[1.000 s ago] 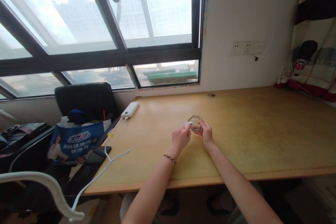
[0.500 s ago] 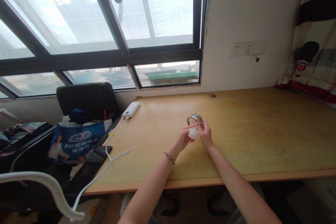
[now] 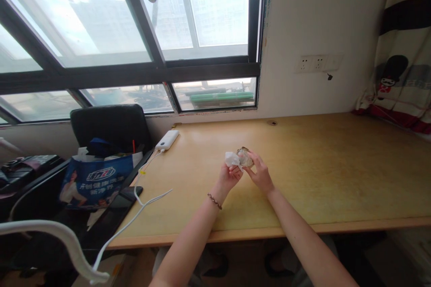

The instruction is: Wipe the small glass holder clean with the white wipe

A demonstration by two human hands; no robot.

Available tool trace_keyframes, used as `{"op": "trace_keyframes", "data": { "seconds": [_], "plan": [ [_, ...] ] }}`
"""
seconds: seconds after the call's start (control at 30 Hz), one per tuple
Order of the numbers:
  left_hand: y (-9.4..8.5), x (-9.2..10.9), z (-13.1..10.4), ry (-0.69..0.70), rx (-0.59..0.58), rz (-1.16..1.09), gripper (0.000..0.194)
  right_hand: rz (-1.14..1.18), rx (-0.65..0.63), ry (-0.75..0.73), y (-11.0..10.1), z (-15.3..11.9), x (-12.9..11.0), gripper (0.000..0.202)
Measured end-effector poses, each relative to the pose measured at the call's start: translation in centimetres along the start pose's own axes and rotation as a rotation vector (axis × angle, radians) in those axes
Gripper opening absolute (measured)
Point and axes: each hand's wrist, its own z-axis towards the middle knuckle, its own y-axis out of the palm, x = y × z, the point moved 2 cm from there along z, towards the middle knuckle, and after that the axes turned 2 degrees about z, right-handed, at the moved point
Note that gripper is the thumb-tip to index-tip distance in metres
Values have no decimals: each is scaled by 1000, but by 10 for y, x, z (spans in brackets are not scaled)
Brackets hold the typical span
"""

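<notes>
Above the table, my left hand (image 3: 230, 177) pinches a crumpled white tissue (image 3: 231, 158), its fingers curled in. My right hand (image 3: 261, 176) is wrapped around the side of a small clear, glass-like vessel with a brownish rim (image 3: 245, 158); its exact kind is hard to make out. The vessel is tilted, and the tissue's edge meets its left side. Fingers partly hide the vessel's right and lower parts.
A white power bank (image 3: 167, 140) with a white cable (image 3: 144, 204) lies along the wooden table's (image 3: 336, 166) left side. Left of it, a blue shopping bag (image 3: 97, 181) rests on a black chair (image 3: 109, 125). A white curved tube (image 3: 63, 237) crosses the lower left.
My left hand has drawn the tissue left and up from in front of the vessel. My right hand has turned the vessel and shifted it slightly left.
</notes>
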Motion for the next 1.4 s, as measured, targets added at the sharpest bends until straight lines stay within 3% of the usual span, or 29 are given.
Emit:
{"op": "trace_keyframes", "data": {
  "seconds": [0.13,0.23,0.3,0.4,0.5,0.67,0.8,1.07,1.17,1.3,1.4],
  "plan": [
    [-5,0,2,-43,16,62,18,188,17,79,2,3,-2,45],
    [-6,1,2,30,33,94,17,516,35,252,11,4,-2,66],
    [-7,2,1,85,55,124,18,725,-22,367,17,4,-3,72],
    [-5,0,-1,116,57,233,16,919,-138,442,19,5,-9,65],
    [0,-3,1,108,22,319,7,1021,-115,424,14,6,-11,61],
    [9,-7,6,223,-26,388,17,923,47,429,9,7,-4,57],
    [9,-6,6,263,-6,289,17,798,99,444,8,8,-2,58],
    [10,-9,0,87,-18,83,27,731,65,422,5,10,-8,65],
    [13,-14,-1,69,8,155,36,733,95,437,3,10,-4,65],
    [18,-21,-1,-50,-42,315,57,752,114,472,2,10,4,56],
    [14,-22,0,-63,-9,309,57,744,96,471,3,10,6,55]
  ]
}}
